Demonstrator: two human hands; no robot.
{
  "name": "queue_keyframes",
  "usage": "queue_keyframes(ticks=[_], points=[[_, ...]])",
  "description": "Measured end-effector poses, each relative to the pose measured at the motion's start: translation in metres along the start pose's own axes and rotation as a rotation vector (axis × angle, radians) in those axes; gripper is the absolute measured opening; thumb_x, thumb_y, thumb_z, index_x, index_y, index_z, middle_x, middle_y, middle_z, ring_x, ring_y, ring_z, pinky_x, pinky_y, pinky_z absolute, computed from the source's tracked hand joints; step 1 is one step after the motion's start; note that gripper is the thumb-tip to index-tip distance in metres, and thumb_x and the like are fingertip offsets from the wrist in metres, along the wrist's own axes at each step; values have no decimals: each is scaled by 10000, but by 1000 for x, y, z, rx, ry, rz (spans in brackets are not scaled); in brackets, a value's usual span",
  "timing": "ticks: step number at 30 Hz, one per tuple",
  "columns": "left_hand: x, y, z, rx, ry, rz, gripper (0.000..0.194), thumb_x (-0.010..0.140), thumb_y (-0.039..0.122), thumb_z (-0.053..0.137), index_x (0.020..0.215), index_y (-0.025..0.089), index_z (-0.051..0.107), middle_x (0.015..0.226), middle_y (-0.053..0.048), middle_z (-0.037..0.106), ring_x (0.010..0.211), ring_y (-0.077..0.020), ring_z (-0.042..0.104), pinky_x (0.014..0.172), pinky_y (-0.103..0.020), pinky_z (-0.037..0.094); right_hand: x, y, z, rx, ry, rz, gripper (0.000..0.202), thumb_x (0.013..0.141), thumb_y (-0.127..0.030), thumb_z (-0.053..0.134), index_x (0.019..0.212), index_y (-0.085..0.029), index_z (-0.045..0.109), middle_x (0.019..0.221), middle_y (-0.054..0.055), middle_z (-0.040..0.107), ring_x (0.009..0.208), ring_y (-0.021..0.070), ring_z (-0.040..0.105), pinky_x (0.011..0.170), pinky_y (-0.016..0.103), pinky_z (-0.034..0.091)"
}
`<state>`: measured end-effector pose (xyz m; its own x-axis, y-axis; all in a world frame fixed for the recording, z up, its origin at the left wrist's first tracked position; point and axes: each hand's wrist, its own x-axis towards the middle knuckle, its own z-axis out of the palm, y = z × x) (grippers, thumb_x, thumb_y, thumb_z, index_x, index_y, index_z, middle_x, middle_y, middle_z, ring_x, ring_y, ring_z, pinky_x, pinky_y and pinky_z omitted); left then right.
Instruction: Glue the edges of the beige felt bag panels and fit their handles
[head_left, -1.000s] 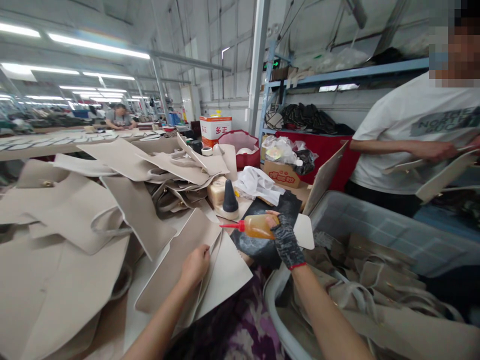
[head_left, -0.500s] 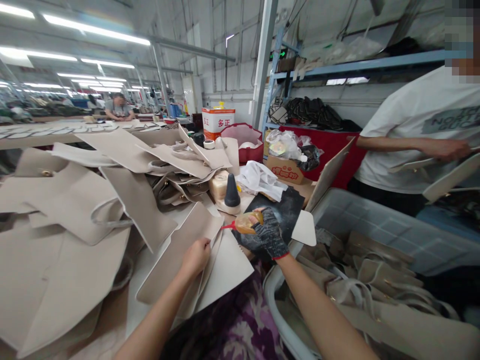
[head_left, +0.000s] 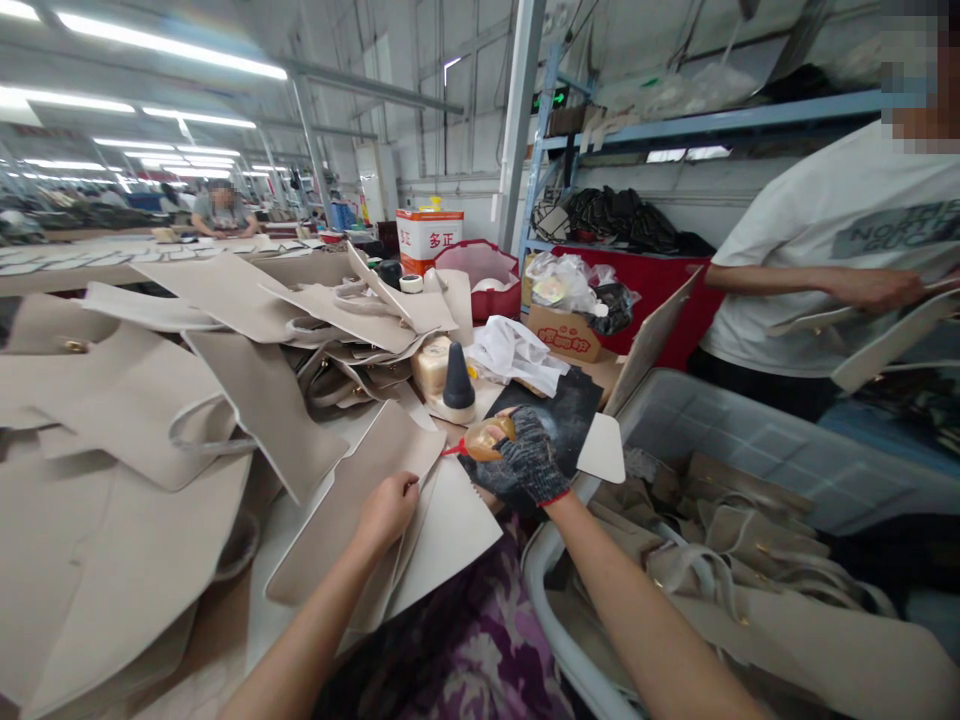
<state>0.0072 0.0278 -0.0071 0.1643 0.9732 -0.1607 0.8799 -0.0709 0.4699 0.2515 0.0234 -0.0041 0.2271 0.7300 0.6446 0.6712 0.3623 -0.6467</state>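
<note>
My bare left hand (head_left: 390, 510) pinches the edge of a beige bag panel (head_left: 352, 490), holding its layers slightly apart. In a dark knitted fingerless glove, my right hand (head_left: 531, 455) is wrapped round a squeeze bottle (head_left: 487, 438) of amber liquid, tipped on its side. Its red nozzle points left, at the upper edge of the panel close to my left fingers. Under the panel lies a pale flat sheet (head_left: 454, 520) with a notched edge. A black cone on a round base (head_left: 458, 385) stands just beyond the bottle.
Beige bag pieces (head_left: 150, 400) with handles are heaped on the left. A grey plastic bin (head_left: 551, 590) of more such pieces stands at my right. A co-worker (head_left: 817, 250) in a white shirt handles pieces beyond it. A white plastic bag (head_left: 514, 350) and a carton (head_left: 562, 332) sit at the back.
The whole view has shifted slightly. My right hand has turned a little and still grips the bottle, its nozzle near the panel edge. My left hand keeps its hold.
</note>
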Motion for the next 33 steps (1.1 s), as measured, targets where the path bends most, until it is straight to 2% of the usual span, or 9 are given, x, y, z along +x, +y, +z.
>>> queue_keyframes(ticks=[9, 14, 23, 33], points=[[-2, 1, 0, 15, 0, -5, 345, 911, 257, 415, 1105, 176, 689, 1112, -115, 724, 1048, -267, 660, 836, -316, 473, -2, -2, -5, 10, -56, 50, 277, 887, -419, 519, 1008, -174, 564, 949, 118, 642, 879, 259, 629, 865, 473, 537], [-4, 3, -2, 22, 6, 5, 345, 914, 260, 419, 1111, 170, 687, 1115, -120, 724, 1051, -259, 660, 833, -300, 478, -11, -6, -7, 68, -70, 79, 266, 879, -399, 519, 1001, -168, 570, 949, 113, 644, 877, 244, 635, 870, 448, 537], [-8, 5, -4, 22, -2, 8, 342, 917, 276, 432, 1118, 156, 681, 1128, -128, 716, 1040, -268, 657, 835, -317, 475, -29, -14, -11, 94, -64, 159, 286, 850, -430, 574, 980, -177, 598, 948, 118, 677, 880, 263, 636, 877, 498, 523], [-10, 6, -4, 13, 11, 34, 327, 912, 266, 432, 1068, 154, 697, 1064, -120, 734, 968, -242, 674, 789, -285, 467, -46, -39, -22, 142, -115, 235, 264, 822, -432, 578, 923, -189, 595, 875, 79, 674, 802, 230, 638, 773, 402, 542]])
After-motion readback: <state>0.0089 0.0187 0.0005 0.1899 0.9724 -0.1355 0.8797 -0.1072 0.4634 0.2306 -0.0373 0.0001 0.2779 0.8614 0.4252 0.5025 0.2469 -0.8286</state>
